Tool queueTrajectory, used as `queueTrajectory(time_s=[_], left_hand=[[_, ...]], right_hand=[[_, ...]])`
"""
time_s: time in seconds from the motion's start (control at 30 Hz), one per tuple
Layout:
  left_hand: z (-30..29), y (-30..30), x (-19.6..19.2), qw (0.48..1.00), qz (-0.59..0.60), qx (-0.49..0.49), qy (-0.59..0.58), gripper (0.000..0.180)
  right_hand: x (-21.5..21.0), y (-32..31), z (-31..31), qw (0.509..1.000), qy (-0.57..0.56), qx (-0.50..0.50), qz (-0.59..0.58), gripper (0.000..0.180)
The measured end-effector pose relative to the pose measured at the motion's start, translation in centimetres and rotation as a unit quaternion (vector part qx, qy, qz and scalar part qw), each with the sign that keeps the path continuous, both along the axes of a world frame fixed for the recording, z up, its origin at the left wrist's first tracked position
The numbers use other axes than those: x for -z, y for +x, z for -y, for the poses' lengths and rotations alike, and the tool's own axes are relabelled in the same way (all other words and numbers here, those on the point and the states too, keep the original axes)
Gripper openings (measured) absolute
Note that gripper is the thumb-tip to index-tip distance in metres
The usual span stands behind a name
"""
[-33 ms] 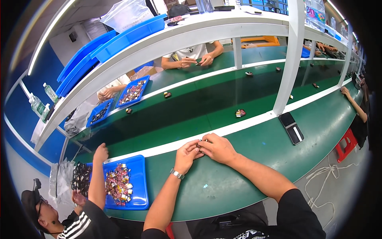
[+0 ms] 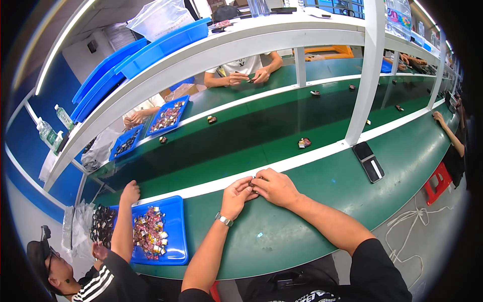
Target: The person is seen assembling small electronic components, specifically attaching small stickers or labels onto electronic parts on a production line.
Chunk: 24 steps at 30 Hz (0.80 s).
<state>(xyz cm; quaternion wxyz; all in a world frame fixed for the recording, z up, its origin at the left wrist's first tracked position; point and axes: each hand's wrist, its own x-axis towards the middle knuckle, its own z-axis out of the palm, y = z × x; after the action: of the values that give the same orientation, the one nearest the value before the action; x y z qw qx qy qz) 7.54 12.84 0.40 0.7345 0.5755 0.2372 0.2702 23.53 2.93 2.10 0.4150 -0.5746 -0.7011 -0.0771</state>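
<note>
Left hand [image 2: 235, 200] and right hand [image 2: 276, 187] closely pinch one small part [image 2: 252, 185], seemingly unfinished; at eight o'clock, a tray [image 2: 176, 239] holds remaining pieces [image 2: 150, 234].

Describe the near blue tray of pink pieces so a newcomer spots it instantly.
From the long green belt, drop to the green bench along its near edge. There, left of the person's left hand, lies a blue tray heaped with pink and gold pieces. Its pink contents set it apart from the dark pile beside it, its near-side place from the similar tray across the belt.
</note>
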Motion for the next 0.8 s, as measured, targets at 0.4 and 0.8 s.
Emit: queueTrajectory(time_s=[0.4, 0.8], left_hand=[[-0.2, -0.1, -0.1, 1.000, -0.025, 0.011, 0.009, 0.033], [0.0, 0.1, -0.1, 0.999, -0.030, 0.006, 0.037, 0.033]], right_hand=[[0.4, 0.5, -0.5, 0.999, -0.001, -0.030, 0.040, 0.014], [-1.2, 1.6, 0.1, 0.994, -0.064, -0.075, 0.047, 0.011]])
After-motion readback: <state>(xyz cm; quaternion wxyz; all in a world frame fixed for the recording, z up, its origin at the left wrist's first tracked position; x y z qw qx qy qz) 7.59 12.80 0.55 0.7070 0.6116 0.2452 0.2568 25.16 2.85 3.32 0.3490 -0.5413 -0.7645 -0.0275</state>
